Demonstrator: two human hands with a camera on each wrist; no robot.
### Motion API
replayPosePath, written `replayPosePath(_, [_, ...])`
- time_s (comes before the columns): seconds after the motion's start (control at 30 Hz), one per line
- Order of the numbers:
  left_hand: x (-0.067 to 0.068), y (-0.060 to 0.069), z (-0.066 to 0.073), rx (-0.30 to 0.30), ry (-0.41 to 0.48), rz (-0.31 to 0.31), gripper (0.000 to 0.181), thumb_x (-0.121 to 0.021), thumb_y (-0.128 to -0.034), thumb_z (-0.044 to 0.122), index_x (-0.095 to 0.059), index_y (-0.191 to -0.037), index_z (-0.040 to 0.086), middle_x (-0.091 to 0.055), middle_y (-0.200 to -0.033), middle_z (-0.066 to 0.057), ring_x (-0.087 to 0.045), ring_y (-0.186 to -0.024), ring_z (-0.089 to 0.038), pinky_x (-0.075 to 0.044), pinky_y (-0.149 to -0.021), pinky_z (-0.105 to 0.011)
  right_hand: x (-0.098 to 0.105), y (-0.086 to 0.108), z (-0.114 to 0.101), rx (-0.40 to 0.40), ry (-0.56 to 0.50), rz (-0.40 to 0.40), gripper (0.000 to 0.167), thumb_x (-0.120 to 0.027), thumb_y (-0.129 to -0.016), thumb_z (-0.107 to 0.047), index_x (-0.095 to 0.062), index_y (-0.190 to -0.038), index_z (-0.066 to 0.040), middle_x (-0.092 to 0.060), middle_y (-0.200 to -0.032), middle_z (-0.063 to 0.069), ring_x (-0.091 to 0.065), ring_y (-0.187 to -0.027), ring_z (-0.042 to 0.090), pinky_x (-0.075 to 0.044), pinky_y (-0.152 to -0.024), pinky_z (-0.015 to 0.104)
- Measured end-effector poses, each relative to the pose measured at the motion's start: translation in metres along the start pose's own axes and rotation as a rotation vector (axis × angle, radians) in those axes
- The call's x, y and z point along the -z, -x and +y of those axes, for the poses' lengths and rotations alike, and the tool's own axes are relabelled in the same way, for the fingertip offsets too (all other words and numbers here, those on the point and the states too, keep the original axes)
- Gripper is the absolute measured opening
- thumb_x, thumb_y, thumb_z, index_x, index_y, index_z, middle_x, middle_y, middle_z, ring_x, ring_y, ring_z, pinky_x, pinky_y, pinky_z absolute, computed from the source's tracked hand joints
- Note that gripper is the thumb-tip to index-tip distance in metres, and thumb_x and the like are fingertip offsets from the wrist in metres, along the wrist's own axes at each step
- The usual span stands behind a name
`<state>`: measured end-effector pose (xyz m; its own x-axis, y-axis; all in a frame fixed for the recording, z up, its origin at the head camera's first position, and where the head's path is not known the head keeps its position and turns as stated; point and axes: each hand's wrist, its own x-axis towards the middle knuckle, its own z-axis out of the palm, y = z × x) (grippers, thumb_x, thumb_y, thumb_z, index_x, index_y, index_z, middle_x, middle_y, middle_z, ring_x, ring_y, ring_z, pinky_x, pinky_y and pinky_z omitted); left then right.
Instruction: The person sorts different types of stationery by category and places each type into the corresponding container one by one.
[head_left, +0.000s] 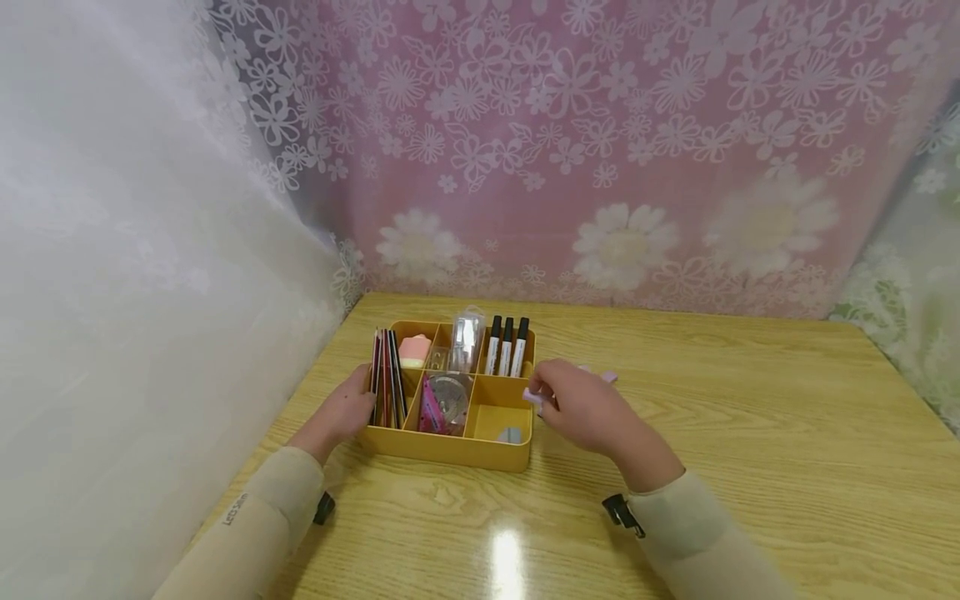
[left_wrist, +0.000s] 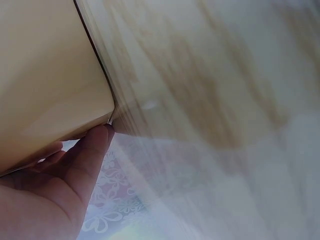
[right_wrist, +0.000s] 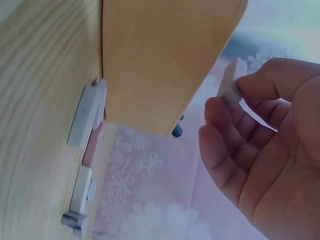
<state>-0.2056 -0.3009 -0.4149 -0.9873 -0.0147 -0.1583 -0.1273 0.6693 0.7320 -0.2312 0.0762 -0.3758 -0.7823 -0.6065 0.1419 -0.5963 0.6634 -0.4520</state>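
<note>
A yellow divided organizer box (head_left: pixel 446 450) stands on the table. My left hand (head_left: pixel 351 407) grips its left side, with fingers bent around the far corner of the wall in the left wrist view; the thumb is hidden there. At the box's right rim, my right hand (head_left: pixel 588 408) pinches a small lavender block (head_left: pixel 533 397) between thumb and fingertips. Below that block, the front right compartment holds a small grey piece (head_left: pixel 512 435). Beside the box in the right wrist view, a pale grey-white block (right_wrist: pixel 84 116) and a second pale block (right_wrist: pixel 81 189) lie on the table.
Pencils (head_left: pixel 388 379) lean in the left compartment, near a pink-and-cream item (head_left: pixel 415 350). A tape roll (head_left: pixel 448 398), a clear case (head_left: pixel 467 340) and black-capped markers (head_left: pixel 506 346) occupy other sections. Curtains (head_left: pixel 570 150) hang behind the table (head_left: pixel 735 433).
</note>
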Motion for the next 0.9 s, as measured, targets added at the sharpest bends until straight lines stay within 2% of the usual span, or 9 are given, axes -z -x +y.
replayPosePath(0.23, [-0.001,-0.001,-0.001,-0.001,0.003,0.004,0.057,-0.029,-0.1058,0.012,-0.016,-0.161,0.004,-0.028,-0.160,-0.025,-0.024,-0.147,-0.044,-0.021,-0.117,-0.061,-0.009,-0.001,-0.007,0.042,0.020,0.041,0.012,-0.064,-0.094,-0.010,-0.060,-0.103,-0.017,-0.056,-0.091,-0.007,-0.051,-0.073,0.012,-0.047,-0.061,0.029])
replayPosePath(0.43, [-0.001,-0.001,-0.001,0.002,0.002,0.008,0.058,-0.029,-0.1056,0.012,-0.015,-0.161,0.004,-0.029,-0.160,-0.025,-0.024,-0.147,-0.044,-0.020,-0.117,-0.061,-0.011,-0.001,-0.009,0.084,0.008,0.067,0.017,-0.058,-0.092,-0.006,-0.061,-0.107,-0.013,-0.059,-0.103,-0.004,-0.054,-0.082,0.011,-0.048,-0.066,0.028])
replayPosePath(0.6, [-0.001,0.000,0.000,-0.002,-0.006,0.010,0.057,-0.029,-0.1057,0.012,-0.016,-0.161,0.004,-0.030,-0.160,-0.026,-0.024,-0.147,-0.045,-0.020,-0.117,-0.062,-0.010,0.000,-0.007,0.068,0.025,0.057,0.019,-0.056,-0.091,-0.006,-0.062,-0.107,-0.013,-0.061,-0.107,0.000,-0.054,-0.081,0.013,-0.047,-0.063,0.029])
replayPosePath(0.9, [-0.001,0.000,-0.001,-0.001,-0.002,0.000,0.058,-0.028,-0.1063,0.012,-0.014,-0.162,0.005,-0.027,-0.161,-0.025,-0.021,-0.148,-0.045,-0.018,-0.117,-0.062,-0.001,-0.001,0.010,-0.004,0.021,0.052,0.018,-0.056,-0.091,-0.006,-0.061,-0.107,-0.013,-0.059,-0.103,-0.001,-0.055,-0.087,0.017,-0.049,-0.074,0.036])
